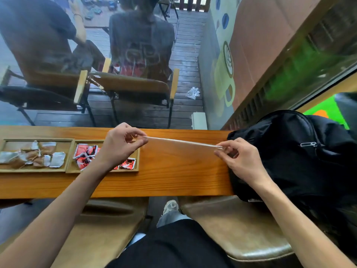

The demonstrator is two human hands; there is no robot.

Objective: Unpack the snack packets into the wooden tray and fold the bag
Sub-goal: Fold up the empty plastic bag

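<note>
Grip: left hand (119,144), right hand (239,157) pinch clear bag (181,151) | no legible writing

Clear bag (181,151) empty, stretched flat; packets (85,153) in tray (102,171).

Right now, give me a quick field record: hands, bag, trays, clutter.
left hand: pinches the left end of the clear bag
right hand: pinches its right end
clear bag: empty, stretched flat between the hands above the wooden counter
right tray: red packets inside
left tray: silver and brown packets inside
black backpack: on the counter's right end
</note>
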